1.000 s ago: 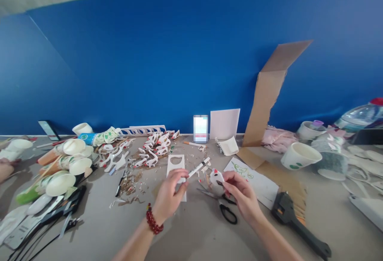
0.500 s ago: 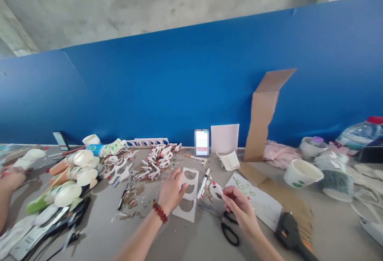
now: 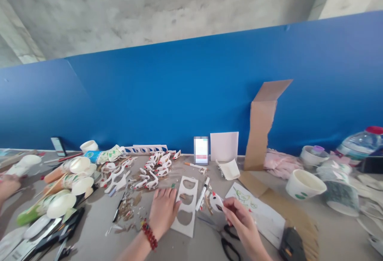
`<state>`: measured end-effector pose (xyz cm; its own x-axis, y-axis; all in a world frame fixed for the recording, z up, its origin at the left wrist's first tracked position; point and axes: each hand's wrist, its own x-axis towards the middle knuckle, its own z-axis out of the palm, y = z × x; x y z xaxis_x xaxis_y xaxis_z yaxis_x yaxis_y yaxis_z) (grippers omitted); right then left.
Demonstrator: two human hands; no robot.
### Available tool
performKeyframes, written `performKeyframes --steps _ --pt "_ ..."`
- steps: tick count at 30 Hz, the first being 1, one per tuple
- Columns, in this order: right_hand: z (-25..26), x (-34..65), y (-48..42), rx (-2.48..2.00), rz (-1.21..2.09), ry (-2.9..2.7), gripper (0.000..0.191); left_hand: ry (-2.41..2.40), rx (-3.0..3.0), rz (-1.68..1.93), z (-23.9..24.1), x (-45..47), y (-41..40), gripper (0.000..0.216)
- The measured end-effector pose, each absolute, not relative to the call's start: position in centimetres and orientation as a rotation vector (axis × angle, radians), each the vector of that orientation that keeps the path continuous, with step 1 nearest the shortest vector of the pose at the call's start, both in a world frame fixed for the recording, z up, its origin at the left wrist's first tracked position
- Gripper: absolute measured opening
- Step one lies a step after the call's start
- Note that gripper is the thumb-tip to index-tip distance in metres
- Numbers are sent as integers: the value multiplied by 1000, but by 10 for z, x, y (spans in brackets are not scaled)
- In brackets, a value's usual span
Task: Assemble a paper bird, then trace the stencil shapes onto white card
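My right hand [image 3: 243, 223] pinches a white bird-shaped cutout [image 3: 215, 202] with a red tip and a dark mark, above the table. My left hand [image 3: 163, 210], a red bead bracelet on its wrist, lies with fingers stretched out on the table. Its thumb is beside a white sheet with oval holes [image 3: 187, 230]. Between the hands lie a white marker [image 3: 202, 194] and black-handled scissors [image 3: 230, 249], partly behind my right hand. Past my left fingers is a pile of small white birds with red tips [image 3: 161, 163].
Paper cups [image 3: 305, 185] and a plastic bottle [image 3: 359, 143] stand at the right. A drawing [image 3: 266, 209], brown cardboard [image 3: 260, 137] and a glue gun [image 3: 291, 243] are nearer. Scraps [image 3: 131, 209] and stacked cups [image 3: 61, 205] lie left. Another person's hand [image 3: 8, 185] shows at far left.
My left hand has moved left and down, off the sheet with holes onto the table beside it. My right hand still holds the bird cutout. The view has tilted up slightly.
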<state>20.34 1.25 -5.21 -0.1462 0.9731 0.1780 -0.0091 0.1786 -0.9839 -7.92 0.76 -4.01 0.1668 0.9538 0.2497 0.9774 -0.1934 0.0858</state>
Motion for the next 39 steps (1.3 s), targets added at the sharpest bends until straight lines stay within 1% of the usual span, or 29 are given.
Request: performKeyframes --steps 2,5,10,13,16,22,25,28,31,33,35,39 --pt "-55 203 13 -1008 1190 -1389 32 -1976 -2341 -359 -36 -83 9 30" --pt "-56 202 14 -1019 1202 -1381 33 -1952 -2426 -345 -35 -79 36 40" --pt "-52 203 14 -1014 1144 -1408 32 -2016 -2407 -293 -50 -59 104 74" --pt "-52 204 15 -1018 1130 -1418 33 -2045 -2398 -280 -58 -53 125 83" --pt "-53 204 14 -1020 1131 -1422 33 -2035 -2414 -265 -65 -54 121 87" --pt "-47 206 14 -1054 1089 -1432 31 -1951 -2489 -251 -76 -78 61 76" --pt "-47 208 16 -1097 1059 -1438 33 -1826 -2542 -399 -77 -98 28 64" --pt "-41 204 19 -1172 978 -1479 34 -1730 -2610 -457 -77 -113 5 62" --pt "-19 187 30 -1231 826 -1662 30 -1692 -2648 -480 -75 -119 -5 57" --pt "2 168 46 -1221 690 -1936 25 -1690 -2642 -510 -75 -119 -7 50" --pt "20 145 71 -1263 397 -2247 25 -1716 -2615 -555 -74 -117 -6 43" --pt "32 98 133 -1304 272 -2392 21 -1748 -2589 -636 -73 -116 -8 41"
